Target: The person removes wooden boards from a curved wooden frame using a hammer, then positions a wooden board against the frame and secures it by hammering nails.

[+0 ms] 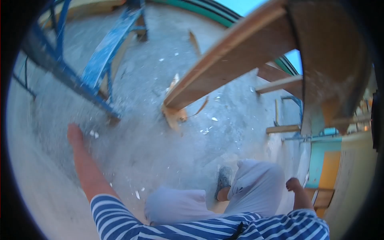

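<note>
My left hand [74, 134] hangs out to the left over the dusty floor, near the foot of a blue metal frame [90, 94]. It is blurred, and its fingers cannot be made out. On the right, my right hand [294, 184] is beside my knee with its fingers curled in; I see nothing in it. Neither hand appears to touch anything. Ahead of me, a long wooden board [232, 54] slants from the upper right down toward the floor.
White scraps [206, 131] litter the grey concrete floor [148, 92]. A blue, dust-covered plank [112, 46] is at the upper left beside the frame. Wooden beams [282, 129] and a blue metal stand [296, 105] are at the right, before a turquoise and yellow wall [326, 162].
</note>
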A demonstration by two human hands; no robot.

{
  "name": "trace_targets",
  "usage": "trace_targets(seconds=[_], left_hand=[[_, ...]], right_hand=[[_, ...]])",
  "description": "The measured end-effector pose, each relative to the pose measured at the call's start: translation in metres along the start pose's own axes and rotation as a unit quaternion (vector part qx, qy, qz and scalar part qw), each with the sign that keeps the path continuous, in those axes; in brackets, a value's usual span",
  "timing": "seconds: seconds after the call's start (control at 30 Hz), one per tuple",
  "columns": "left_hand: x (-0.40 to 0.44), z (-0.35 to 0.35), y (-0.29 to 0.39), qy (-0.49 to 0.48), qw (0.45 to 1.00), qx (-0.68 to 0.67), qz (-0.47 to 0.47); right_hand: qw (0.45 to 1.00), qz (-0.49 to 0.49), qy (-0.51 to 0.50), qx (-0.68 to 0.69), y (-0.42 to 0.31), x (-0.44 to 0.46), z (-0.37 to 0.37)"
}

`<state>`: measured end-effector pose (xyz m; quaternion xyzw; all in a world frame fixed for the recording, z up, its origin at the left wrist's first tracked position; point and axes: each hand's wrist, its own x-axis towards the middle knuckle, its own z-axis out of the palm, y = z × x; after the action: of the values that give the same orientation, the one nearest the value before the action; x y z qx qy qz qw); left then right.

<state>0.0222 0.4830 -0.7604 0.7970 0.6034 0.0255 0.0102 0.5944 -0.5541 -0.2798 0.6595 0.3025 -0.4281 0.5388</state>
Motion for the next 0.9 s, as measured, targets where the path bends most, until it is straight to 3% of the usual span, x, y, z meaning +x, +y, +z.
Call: trace_targets(seconds=[0.07,0.13,0.2,0.23,0.27,0.3,0.33,0.37,0.43,0.47,0.5,0.53,0.57,0.6,0.63,0.67,0.7,0.73,0.77,0.83,0.9], left_hand=[[0.003,0.001,-0.007,0.04,0.996,0.043,0.061],[0.012,0.017,-0.006,-0.02,0.988,-0.125,-0.088],[-0.025,-0.063,0.044,-0.152,0.984,0.082,0.043],[-0.042,-0.072,0.059,-0.169,0.983,0.067,0.032],[-0.06,-0.077,0.066,-0.182,0.982,0.052,0.022],[-0.077,-0.068,0.072,-0.19,0.98,-0.019,-0.055],[-0.116,-0.111,0.098,-0.155,0.981,-0.104,-0.05],[-0.142,-0.094,0.088,-0.205,0.971,-0.111,-0.057],[-0.2,-0.117,0.099,-0.225,0.967,-0.018,0.115],[-0.217,-0.141,0.094,-0.399,0.892,0.114,0.18],[-0.229,-0.142,0.082,-0.393,0.912,0.011,0.116],[-0.241,-0.149,0.074,-0.378,0.919,-0.097,0.056],[-0.259,-0.194,0.082,-0.37,0.923,-0.071,0.083],[-0.266,-0.259,0.1,-0.322,0.926,-0.004,0.196],[-0.269,-0.358,0.154,-0.269,0.911,0.064,0.305],[-0.28,-0.445,0.226,-0.329,0.932,-0.076,0.134],[-0.285,-0.514,0.269,-0.37,0.902,-0.217,-0.041],[-0.288,-0.469,0.259,-0.365,0.9,-0.233,0.048],[-0.312,-0.56,0.325,-0.329,0.908,-0.198,0.166],[-0.35,-0.589,0.391,-0.43,0.846,-0.224,0.221],[-0.411,-0.695,0.482,-0.471,0.803,-0.223,0.291]], right_hand=[[0.998,0.001,-0.037,0.053,0.024,0.041,0.043],[0.998,0.0,0.004,-0.057,0.002,0.033,-0.012],[0.997,0.035,0.051,-0.051,0.003,0.062,-0.012],[0.991,-0.005,0.132,-0.012,0.003,0.071,-0.02],[0.993,0.031,0.112,-0.005,-0.003,0.077,-0.042],[0.975,0.023,0.145,0.164,-0.003,0.085,-0.049],[0.957,0.015,0.158,0.243,-0.005,0.088,-0.059],[0.953,-0.009,0.169,0.25,-0.009,0.09,-0.073],[0.941,-0.058,0.203,0.263,-0.013,0.087,-0.103],[0.933,-0.074,0.226,0.27,-0.012,0.079,-0.117],[0.913,-0.085,0.285,0.278,-0.014,0.06,-0.136],[0.917,-0.079,0.278,0.274,-0.017,0.037,-0.157],[0.869,-0.084,0.246,0.422,-0.016,-0.004,-0.182],[0.795,-0.082,0.219,0.56,-0.015,-0.048,-0.211],[0.675,-0.077,0.166,0.714,-0.012,-0.083,-0.226],[0.589,-0.121,0.145,0.786,-0.014,-0.092,-0.225],[0.496,-0.159,0.121,0.845,-0.017,-0.111,-0.222],[0.427,-0.19,0.072,0.881,-0.02,-0.138,-0.224],[0.35,-0.222,0.022,0.91,-0.022,-0.164,-0.218],[0.348,-0.368,0.083,0.858,-0.036,-0.211,-0.198],[0.161,-0.321,-0.043,0.932,-0.026,-0.285,-0.192]])
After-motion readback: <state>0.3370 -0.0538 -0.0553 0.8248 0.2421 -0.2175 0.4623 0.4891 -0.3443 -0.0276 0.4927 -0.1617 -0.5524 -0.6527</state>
